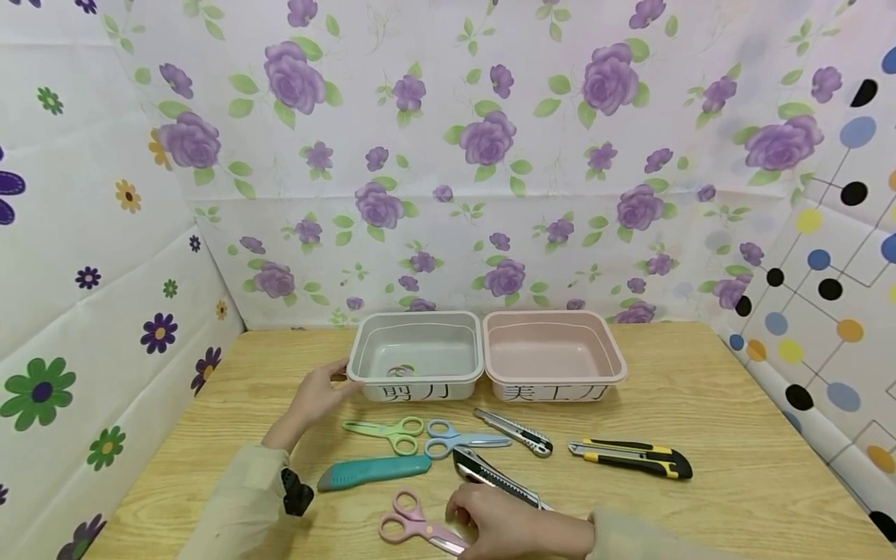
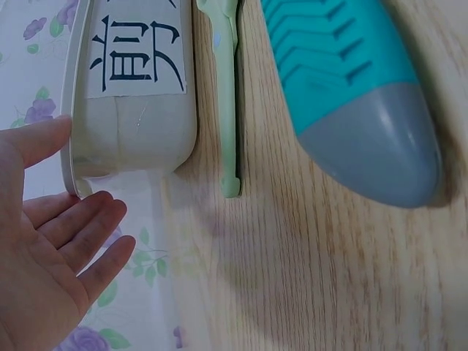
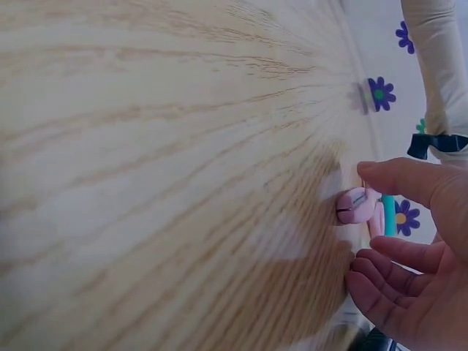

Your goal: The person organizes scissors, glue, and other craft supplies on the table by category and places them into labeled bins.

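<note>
My left hand (image 1: 316, 398) is at the left corner of a light grey bin (image 1: 448, 380); in the left wrist view, its thumb and nearly straight fingers touch the rim. My right hand (image 1: 500, 519) is low over the table, thumb and fingers apart around the blade end of pink scissors (image 1: 420, 527). The right wrist view shows a gap between the fingertips and these scissors. A black utility knife (image 1: 483, 469) lies partly behind the right hand. Green scissors (image 1: 388, 429), blue scissors (image 1: 462, 441) and a teal utility knife (image 1: 378, 471) lie between the hands.
A pink bin (image 1: 554, 380) stands against the grey one, both labelled in front. Inside the grey bin is a small pink and green item (image 1: 402, 371), its kind unclear. A silver utility knife (image 1: 516, 432) and a yellow-black one (image 1: 630, 457) lie to the right.
</note>
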The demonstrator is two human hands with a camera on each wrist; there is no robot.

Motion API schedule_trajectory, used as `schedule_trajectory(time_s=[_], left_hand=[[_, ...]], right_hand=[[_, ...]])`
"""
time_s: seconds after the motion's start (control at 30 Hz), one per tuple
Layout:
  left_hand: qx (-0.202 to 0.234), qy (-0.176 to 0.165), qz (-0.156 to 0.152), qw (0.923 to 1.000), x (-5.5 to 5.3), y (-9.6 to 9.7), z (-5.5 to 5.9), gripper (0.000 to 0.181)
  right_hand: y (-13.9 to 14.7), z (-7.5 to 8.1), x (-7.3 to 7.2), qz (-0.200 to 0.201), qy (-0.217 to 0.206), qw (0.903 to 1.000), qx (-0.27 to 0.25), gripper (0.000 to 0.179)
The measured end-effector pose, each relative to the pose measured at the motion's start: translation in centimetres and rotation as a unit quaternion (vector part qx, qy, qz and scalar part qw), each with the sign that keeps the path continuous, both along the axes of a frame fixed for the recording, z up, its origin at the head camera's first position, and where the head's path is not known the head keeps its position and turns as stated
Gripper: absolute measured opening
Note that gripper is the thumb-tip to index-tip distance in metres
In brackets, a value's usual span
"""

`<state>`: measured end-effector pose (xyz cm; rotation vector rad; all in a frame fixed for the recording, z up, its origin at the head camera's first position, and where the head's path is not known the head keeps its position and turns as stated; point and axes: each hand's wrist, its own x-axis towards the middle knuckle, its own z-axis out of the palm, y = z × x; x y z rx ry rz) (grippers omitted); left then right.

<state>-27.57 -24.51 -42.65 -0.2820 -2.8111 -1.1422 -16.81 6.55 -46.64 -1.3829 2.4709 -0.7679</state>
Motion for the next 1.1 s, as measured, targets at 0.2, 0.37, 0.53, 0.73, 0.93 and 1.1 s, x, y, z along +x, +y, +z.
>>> schedule_trajectory(time_s=[0.2, 0.37, 0.53, 0.73, 0.93, 1.1], left_hand=[[0.002, 0.011, -0.002, 0.9999, -0.07, -0.08, -0.18, 0.058], [0.003, 0.011, -0.001, 0.9999, 0.00, -0.10, -0.14, 0.058], [-0.006, 0.013, -0.003, 0.9999, -0.09, -0.13, -0.19, 0.058], [0.001, 0.011, -0.004, 0.9999, -0.22, -0.15, -0.36, 0.059], [-0.002, 0.021, -0.002, 0.9998, -0.08, -0.04, -0.37, 0.061], [-0.004, 0.015, 0.000, 0.9999, -0.12, -0.06, -0.32, 0.060]], right_hand=[[-0.11, -0.52, 0.04, 0.010, 0.032, 0.9994, -0.002, 0.028], [-0.04, -0.62, -0.13, 0.018, 0.005, 0.9997, -0.013, 0.021], [0.04, -0.51, -0.22, 0.018, -0.019, 0.9995, -0.018, 0.019], [-0.05, -0.36, -0.16, 0.015, -0.004, 0.9998, -0.010, 0.015], [-0.07, -0.10, -0.17, 0.004, 0.001, 1.0000, -0.004, 0.017], [-0.16, 0.09, -0.40, -0.006, -0.026, 0.9996, -0.008, 0.018]])
